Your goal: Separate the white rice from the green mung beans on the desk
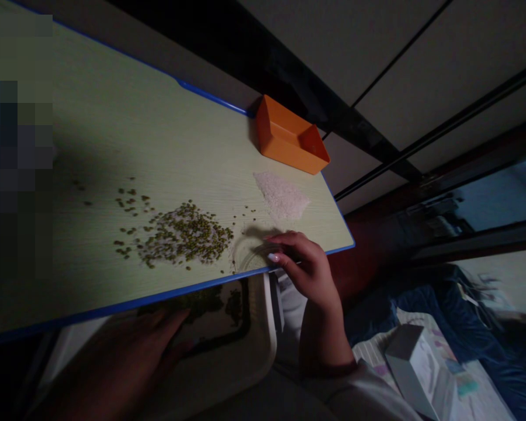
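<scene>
At the table's near edge my right hand (307,263) is closed, thumb and fingers pinching what looks like a clear round container (253,250), whose outline is faint. Left of it spreads a pile of green beans, probably mung beans (193,234), mixed with pale grains. Beyond my right hand lies a heap of white rice-like grains (283,196). Below the table edge, my left hand (158,333) reaches over a pale basin (269,327); its thumb and fingers are apart and dimly lit. Dark green matter (206,301) shows inside the basin, too dark to make out.
An orange open box (291,137) stands at the table's far edge. The light table (149,128) has a blue rim, with stray beans (127,199) scattered to the left. A grey box (414,362) rests on patterned cloth at the lower right.
</scene>
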The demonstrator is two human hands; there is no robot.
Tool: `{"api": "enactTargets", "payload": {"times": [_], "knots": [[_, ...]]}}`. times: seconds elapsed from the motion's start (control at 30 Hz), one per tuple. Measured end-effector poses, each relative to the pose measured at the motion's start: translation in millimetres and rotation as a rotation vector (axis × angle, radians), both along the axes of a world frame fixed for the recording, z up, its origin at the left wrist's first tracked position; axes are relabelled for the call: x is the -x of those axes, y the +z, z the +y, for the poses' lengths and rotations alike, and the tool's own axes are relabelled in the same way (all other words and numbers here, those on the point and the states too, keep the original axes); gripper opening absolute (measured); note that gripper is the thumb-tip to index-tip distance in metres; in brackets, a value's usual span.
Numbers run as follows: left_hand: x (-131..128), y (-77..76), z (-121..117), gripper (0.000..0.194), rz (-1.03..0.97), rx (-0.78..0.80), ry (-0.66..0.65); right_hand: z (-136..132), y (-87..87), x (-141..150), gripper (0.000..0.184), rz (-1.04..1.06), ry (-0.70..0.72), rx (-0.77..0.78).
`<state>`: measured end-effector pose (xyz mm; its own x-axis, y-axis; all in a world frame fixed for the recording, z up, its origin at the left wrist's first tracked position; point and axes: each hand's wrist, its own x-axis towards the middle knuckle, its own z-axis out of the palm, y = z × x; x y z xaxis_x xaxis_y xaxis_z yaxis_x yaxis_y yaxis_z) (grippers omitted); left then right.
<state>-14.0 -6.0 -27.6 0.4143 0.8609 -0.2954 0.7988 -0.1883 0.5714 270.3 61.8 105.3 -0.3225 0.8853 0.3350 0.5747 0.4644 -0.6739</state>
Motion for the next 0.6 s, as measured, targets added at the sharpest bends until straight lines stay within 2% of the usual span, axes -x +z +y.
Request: {"api": "enactTargets", "payload": {"times": [0.07,0.2,0.43,0.6], "knots": [[0.0,-0.9,1.2,0.057,0.033,0.027,-0.054,-0.5,0.5,-0.2,0.018,-0.019,0.006,-0.012],[-1.0,-2.3,2.8,0.053,0.065,-0.01,-0.066,-0.6,-2.3,0.0,0.02,-0.013,-0.048,-0.015],[-1.4,7.1,2.6,0.061,0.147,0.073,-0.083,-2.4,-6.1,0.8,0.021,0.007,-0.103,-0.032],[-0.1,1.9,-0.1,0.06,0.135,0.059,-0.082,-3.6,-5.3,4.0,0.021,-0.006,-0.1,-0.04]]}}
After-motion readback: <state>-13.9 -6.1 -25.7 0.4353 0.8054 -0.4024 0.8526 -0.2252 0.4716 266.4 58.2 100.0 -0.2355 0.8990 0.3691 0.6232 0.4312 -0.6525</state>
